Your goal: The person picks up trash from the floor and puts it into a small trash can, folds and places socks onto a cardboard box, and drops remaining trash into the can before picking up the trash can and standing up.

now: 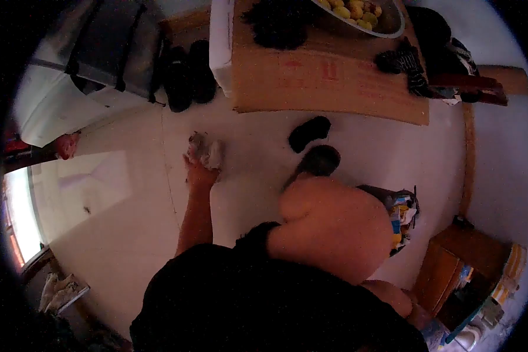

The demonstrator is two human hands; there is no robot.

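My left hand (202, 173) reaches down to the pale tiled floor, its fingers wrapped round a crumpled greyish cloth (212, 154). The cloth lies bunched against the floor, partly in front of my fingers. My right hand cannot be made out in the view. My bare bent leg (337, 226) is to the right, with a dark shoe (321, 160) on the foot. Just beyond it a black slipper (309, 134) lies on the floor.
A cardboard box (328, 79) at the top carries a bowl of yellowish round items (387, 29) and dark cloths. Dark shoes (188, 76) stand left of it. A full waste bin (403, 220) is right of my leg. A wooden cabinet (463, 252) stands at the lower right.
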